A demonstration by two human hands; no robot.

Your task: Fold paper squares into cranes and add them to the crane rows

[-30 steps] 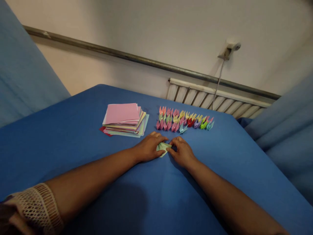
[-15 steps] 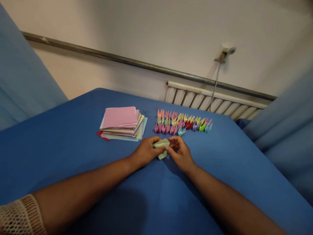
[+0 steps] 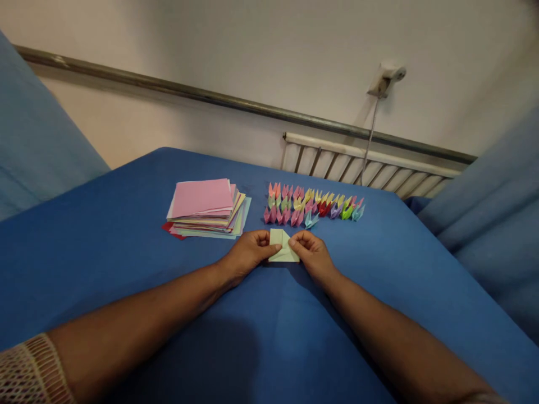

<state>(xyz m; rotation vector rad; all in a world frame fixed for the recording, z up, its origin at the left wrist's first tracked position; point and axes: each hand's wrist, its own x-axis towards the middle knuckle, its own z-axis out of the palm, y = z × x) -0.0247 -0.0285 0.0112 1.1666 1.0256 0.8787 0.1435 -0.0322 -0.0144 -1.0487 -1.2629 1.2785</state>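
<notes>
A pale green, partly folded paper piece (image 3: 283, 249) is held just above the blue table (image 3: 126, 241), between both hands. My left hand (image 3: 246, 253) pinches its left edge with closed fingers. My right hand (image 3: 311, 255) pinches its right edge the same way. Beyond the hands, several small folded paper figures (image 3: 312, 205) in pink, yellow, red, green and blue stand in rows. A stack of coloured paper sheets (image 3: 206, 206), pink on top, lies to the left of them.
A white radiator (image 3: 362, 165) and a metal rail (image 3: 210, 98) run along the wall behind the table. A wall socket with a cable (image 3: 385, 78) hangs above the radiator. Blue fabric (image 3: 497, 224) rises at both sides.
The green paper was pressed flat under both hands; now it is lifted and turned, a wider triangular face showing between the pinching fingers. The view shifted slightly.
</notes>
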